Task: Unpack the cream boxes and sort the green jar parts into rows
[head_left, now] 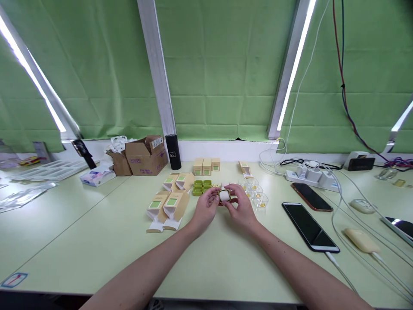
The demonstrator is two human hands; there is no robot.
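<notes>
In the head view, we hold the case (224, 195), dark-rimmed with a white middle, between both hands, just above the table (226, 262). Our left hand (205, 207) pinches its left side, fingers bent and close together. Our right hand (241, 206) curves around the right side, index finger near the top edge and thumb near the bottom, the gap between them only about as wide as the case; how firmly it presses, we cannot tell. The green tubs (198, 190) sit just beyond our left hand; the clear cups (263, 200) stand beside our right.
</notes>
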